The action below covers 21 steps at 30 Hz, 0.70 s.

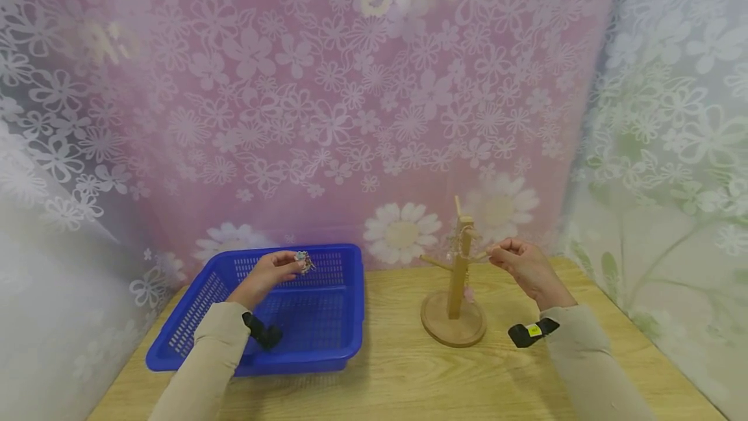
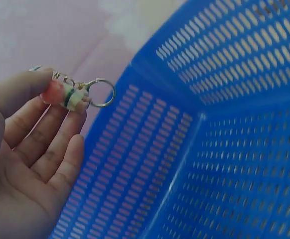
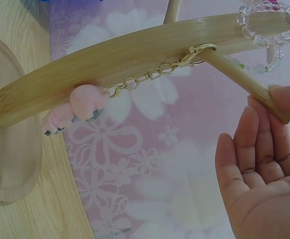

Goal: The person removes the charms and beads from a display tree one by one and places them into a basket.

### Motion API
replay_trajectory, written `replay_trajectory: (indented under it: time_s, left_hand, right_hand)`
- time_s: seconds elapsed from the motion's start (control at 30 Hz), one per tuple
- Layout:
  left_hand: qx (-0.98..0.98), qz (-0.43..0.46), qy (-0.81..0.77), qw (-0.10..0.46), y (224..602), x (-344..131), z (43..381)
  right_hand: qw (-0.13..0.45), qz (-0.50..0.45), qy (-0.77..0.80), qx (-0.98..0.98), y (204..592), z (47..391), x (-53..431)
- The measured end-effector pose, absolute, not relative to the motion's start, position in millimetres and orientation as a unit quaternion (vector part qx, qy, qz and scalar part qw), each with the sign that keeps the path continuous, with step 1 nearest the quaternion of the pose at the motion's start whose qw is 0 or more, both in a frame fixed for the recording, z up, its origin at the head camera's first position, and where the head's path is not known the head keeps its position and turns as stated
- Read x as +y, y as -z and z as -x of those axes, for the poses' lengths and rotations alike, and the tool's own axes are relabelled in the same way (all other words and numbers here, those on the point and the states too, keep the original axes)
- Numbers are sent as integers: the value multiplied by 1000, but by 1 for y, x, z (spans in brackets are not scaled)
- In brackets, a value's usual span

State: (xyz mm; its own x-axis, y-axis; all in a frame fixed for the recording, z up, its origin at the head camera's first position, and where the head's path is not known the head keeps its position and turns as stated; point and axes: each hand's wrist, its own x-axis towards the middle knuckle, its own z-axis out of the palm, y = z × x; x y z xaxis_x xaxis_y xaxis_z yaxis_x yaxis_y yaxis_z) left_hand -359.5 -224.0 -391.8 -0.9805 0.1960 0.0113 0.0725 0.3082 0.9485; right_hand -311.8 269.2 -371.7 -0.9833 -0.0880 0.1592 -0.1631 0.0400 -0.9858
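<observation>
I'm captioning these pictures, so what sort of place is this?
Probably a small screened-off tabletop workspace: floral sheeting behind and beside a wood-grain table, with a wooden stand on it.

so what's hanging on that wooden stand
A pink charm on a gold chain hangs from one peg, with beaded loops higher up; the right hand's fingers cover part of that peg.

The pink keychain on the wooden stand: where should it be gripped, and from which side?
Probably at the gold clasp at its top, coming from the outer end of the peg, where the right hand pinches: the clasp loops around the peg, while the pink charm hangs below on a chain.
</observation>
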Motion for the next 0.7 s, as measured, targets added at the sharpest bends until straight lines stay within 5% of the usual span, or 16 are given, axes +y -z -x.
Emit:
replay_trajectory:
  time_s: [0.7]
  left_hand:
    - [824,-170,-522,142,414,-251,371]
  right_hand:
    - [27,-90,-693,-714,371,310,269]
